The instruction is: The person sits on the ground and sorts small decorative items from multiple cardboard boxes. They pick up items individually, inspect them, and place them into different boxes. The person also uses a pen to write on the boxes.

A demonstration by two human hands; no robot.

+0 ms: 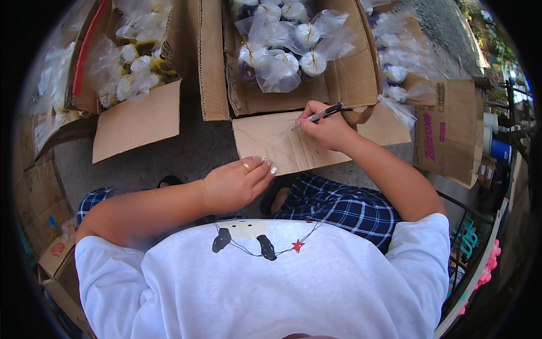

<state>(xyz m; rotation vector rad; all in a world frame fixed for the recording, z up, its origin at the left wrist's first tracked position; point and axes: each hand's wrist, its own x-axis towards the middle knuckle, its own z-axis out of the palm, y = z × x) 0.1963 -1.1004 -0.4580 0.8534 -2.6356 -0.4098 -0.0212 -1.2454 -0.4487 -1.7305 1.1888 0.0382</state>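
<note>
My right hand (326, 127) grips a dark pen (326, 113), its tip down on the cardboard flap (271, 138) of the middle box. Faint lines show on the flap near the tip. My left hand (240, 179) lies on the flap's near left edge with fingers stretched out, a gold ring on one of them. Behind the flap stands the open cardboard box (214, 79), holding several clear plastic bags (279, 70) tied with gold twists around white, round-ended items. What these items are I cannot tell.
Another open box (172, 51) with similar bags, some yellow inside, stands at the left, its flap (138, 121) folded outward. More bagged items (392, 56) sit at the right. Beyond them are a closed carton (446, 130), a blue container (500, 151) and a metal rack (471, 212).
</note>
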